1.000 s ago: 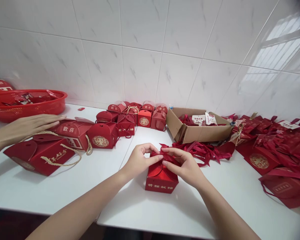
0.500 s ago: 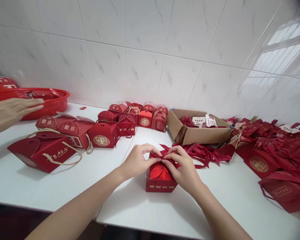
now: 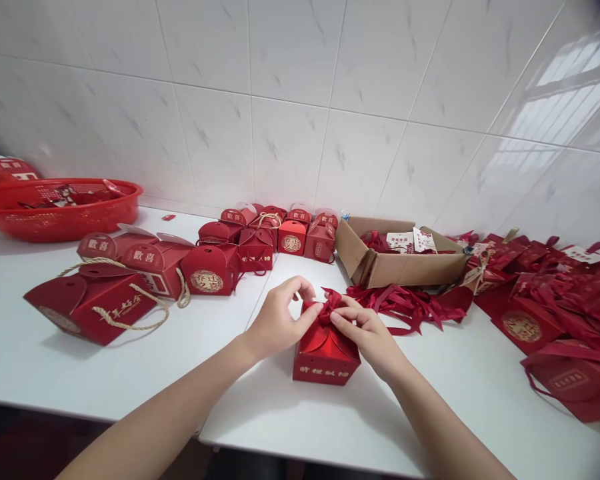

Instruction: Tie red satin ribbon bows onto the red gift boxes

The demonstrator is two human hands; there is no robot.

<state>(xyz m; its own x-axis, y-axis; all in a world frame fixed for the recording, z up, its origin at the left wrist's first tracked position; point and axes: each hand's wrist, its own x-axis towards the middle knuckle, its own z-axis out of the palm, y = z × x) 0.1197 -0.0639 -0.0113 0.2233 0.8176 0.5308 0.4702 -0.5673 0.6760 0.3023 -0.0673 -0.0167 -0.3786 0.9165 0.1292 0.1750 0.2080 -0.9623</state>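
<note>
A small red gift box (image 3: 325,357) with gold lettering stands on the white table (image 3: 130,373) in front of me. My left hand (image 3: 277,319) and my right hand (image 3: 367,333) meet at its top. Both pinch a dark red ribbon (image 3: 330,307) that is gathered into a knot or bow above the box's folded flaps. The fingertips of both hands are closed on the ribbon.
Larger red boxes with rope handles (image 3: 93,303) lie at the left, small finished boxes (image 3: 270,237) at the back. A red plastic basket (image 3: 60,210) stands far left. An open cardboard box (image 3: 400,257), loose ribbons (image 3: 405,303) and flat red boxes (image 3: 545,307) fill the right.
Another person's hand at the left drew back from the rope-handled boxes and has left the view. My hands pulled the ribbon tighter into a knot on the box top.
</note>
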